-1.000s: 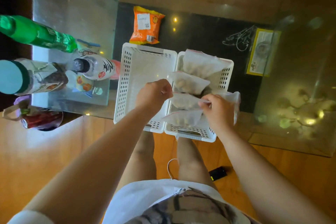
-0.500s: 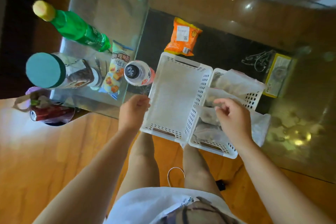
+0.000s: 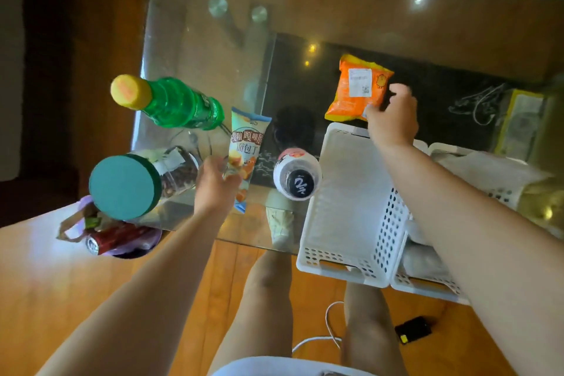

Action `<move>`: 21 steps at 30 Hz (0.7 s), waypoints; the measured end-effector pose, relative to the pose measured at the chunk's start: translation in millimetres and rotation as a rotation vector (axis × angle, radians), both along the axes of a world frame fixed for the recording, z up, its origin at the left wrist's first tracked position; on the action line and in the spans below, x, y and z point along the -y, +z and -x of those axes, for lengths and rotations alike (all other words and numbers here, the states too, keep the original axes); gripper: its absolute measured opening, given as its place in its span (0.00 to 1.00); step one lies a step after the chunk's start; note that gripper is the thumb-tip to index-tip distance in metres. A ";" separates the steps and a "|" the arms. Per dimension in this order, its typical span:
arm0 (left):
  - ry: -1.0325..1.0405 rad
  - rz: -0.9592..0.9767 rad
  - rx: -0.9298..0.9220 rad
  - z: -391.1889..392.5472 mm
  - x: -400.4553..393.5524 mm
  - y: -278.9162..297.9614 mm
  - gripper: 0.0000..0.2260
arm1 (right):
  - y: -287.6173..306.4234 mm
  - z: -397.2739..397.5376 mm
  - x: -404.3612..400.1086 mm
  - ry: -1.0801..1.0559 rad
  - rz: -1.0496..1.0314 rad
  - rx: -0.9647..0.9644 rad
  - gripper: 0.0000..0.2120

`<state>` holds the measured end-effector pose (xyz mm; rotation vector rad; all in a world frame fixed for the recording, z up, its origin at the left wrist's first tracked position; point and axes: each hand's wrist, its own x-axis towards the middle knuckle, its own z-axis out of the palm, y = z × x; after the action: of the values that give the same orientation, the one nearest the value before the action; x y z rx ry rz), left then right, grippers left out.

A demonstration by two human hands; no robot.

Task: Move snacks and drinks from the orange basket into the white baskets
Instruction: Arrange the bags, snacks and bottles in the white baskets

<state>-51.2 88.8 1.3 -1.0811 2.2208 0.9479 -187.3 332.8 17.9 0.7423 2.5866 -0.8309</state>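
A glass worktop (image 3: 195, 40) with a dark central panel is viewed from above, the person's bare legs being visible beneath its near edge. The left hand (image 3: 217, 183) is placed on the lower part of a tall light-blue snack packet printed with bread cubes (image 3: 245, 149), around which the fingers (image 3: 210, 163) are curled in a grip. The right hand (image 3: 392, 119) is extended over the far rim of the empty white perforated plastic basket (image 3: 351, 201), and the lower right corner of the orange crinkled snack bag bearing a white label (image 3: 354, 87) is pinched by its fingers (image 3: 399, 91); the bag lies flat on the dark panel, just beyond that basket. A second white perforated basket (image 3: 427, 282) is set touching the first on its right side and is filled with pale translucent pouches (image 3: 488, 171). Between the blue packet and the empty basket a white bottle with a dark cap (image 3: 297, 175) is stood upright. Left of the packet are seen a green plastic bottle with a yellow cap (image 3: 171, 102) and a clear jar with a teal round lid (image 3: 128, 183). On the wooden floor (image 3: 45, 284) at lower left a small bag holding red items (image 3: 106, 233) is shown. A white cable (image 3: 317, 339) and a small black device (image 3: 413, 330) lie on the floor near the legs.
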 end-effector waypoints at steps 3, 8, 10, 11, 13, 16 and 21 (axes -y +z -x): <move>-0.022 -0.035 0.010 9.7 1.9 -10.2 0.21 | -15.9 9.0 -3.2 -0.024 -0.063 0.131 0.29; -0.132 0.001 0.066 13.9 2.2 -18.4 0.25 | -27.5 10.6 -3.2 0.011 -0.070 0.235 0.35; -0.174 0.014 0.073 13.9 2.3 -18.8 0.24 | -28.7 11.7 -2.8 0.018 -0.074 0.231 0.36; -0.180 0.007 0.074 14.1 2.8 -19.2 0.23 | -29.2 12.5 -2.7 0.017 -0.068 0.228 0.36; -0.162 -0.035 0.068 15.0 5.1 -19.1 0.21 | -29.6 13.7 -1.3 0.004 -0.040 0.209 0.37; -0.119 -0.126 0.032 15.7 6.0 -15.2 0.17 | -27.1 15.2 3.2 -0.029 0.004 0.137 0.37; -0.072 -0.206 -0.091 9.9 -2.3 4.6 0.16 | -10.6 6.0 8.5 -0.005 0.036 -0.052 0.25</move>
<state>-61.0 91.2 5.8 -0.8759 2.1605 1.1852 -193.3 324.3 7.3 0.7263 2.6095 -0.9069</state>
